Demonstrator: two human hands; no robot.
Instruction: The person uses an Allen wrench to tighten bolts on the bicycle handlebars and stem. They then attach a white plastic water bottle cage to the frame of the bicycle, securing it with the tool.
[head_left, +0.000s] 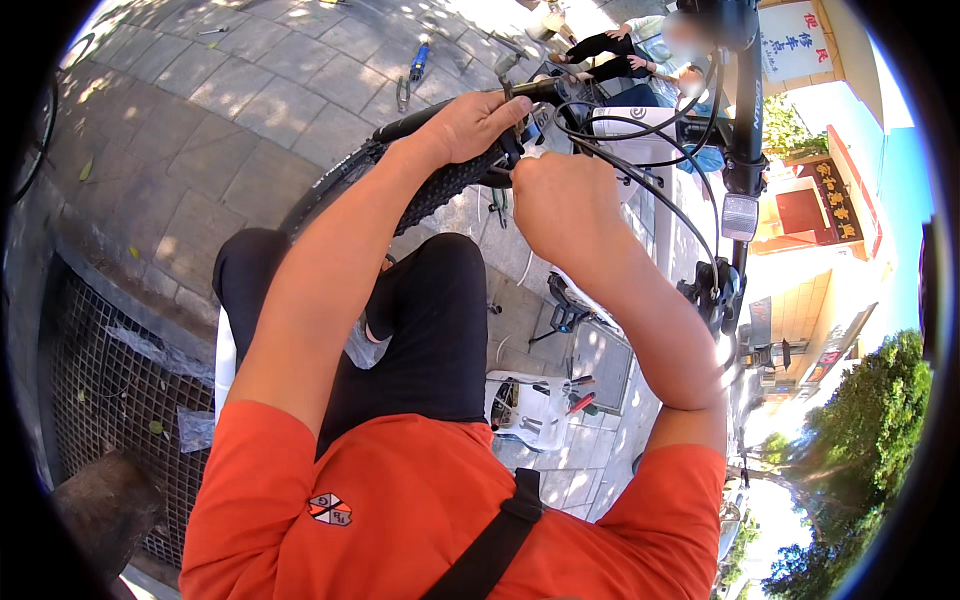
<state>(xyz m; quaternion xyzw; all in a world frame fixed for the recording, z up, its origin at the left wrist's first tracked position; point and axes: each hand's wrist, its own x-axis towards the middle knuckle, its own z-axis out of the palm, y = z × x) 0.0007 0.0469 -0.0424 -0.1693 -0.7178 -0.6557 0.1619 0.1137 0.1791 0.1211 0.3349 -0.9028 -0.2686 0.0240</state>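
Two bare hands at the front end of a bicycle [612, 125], which lies directly ahead of the seated person. The left hand [468, 127] is bent over the area above the knobby tyre [437, 195], thumb extended; whether it grips a part cannot be told. The right hand [568, 205] is closed in a fist just beside it; anything within is hidden. The tyre passes behind the left forearm. To the right, the black handlebar [745, 115] carries a clear reflector [740, 216], and black cables [690, 205] loop between it and the hands. A blue-handled tool [419, 60] lies on the paving [285, 130] beyond the left hand. Below the hands, near the dark-trousered knee, a white plastic tray [541, 398] holds tools, including one red-handled [581, 402].
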